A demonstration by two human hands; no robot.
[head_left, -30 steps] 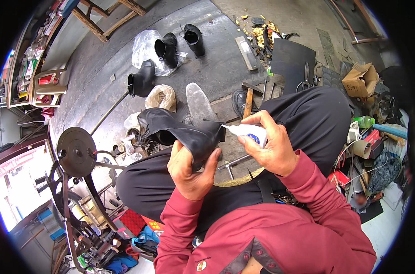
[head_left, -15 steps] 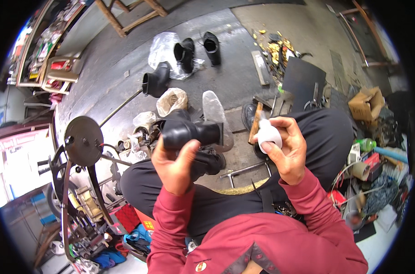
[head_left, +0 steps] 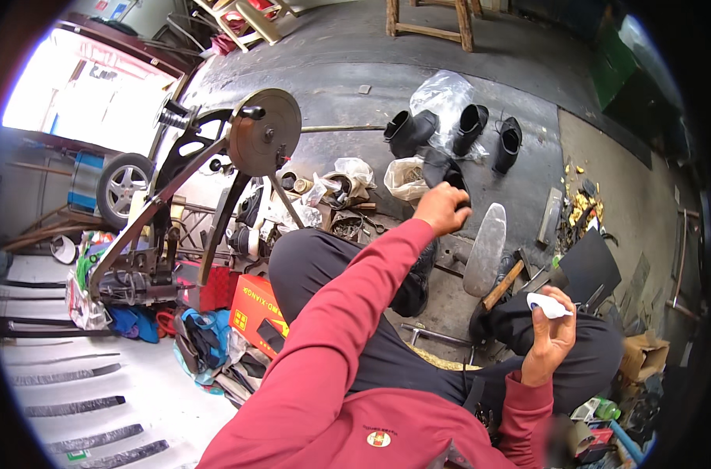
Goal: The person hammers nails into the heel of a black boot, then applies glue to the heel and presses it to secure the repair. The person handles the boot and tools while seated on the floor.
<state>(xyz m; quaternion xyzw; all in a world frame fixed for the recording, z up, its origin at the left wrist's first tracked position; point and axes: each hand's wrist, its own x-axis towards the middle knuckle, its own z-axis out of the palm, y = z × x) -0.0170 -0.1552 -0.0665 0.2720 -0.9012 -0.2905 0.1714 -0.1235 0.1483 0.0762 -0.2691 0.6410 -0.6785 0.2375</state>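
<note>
My left arm is stretched far forward, with my left hand [head_left: 443, 208] closed on a black boot [head_left: 441, 166]. That boot is close to a clear plastic bag [head_left: 405, 178], and part of it is hidden by my fingers. Past it, three more black boots stand on the dark floor, among them a boot at the left [head_left: 409, 133] and a laced boot at the right [head_left: 508, 144]. Above my right thigh, my right hand [head_left: 553, 341] holds a small white squeeze bottle [head_left: 549, 306] tipped sideways. A grey sole-shaped metal plate [head_left: 485, 252] sits between my hands.
A hand-cranked machine with a round disc wheel [head_left: 266, 131] rises at my left. A wooden-handled tool [head_left: 502, 286] and a black sheet [head_left: 588, 270] lie ahead on the right. Yellowish scraps [head_left: 586, 205] are strewn beyond. A red box [head_left: 255, 313] stands beside my left knee.
The left hand has carried the boot forward, away from my lap towards the other boots. The right hand still has the white bottle, now turned to lie sideways. The view has swung left.
</note>
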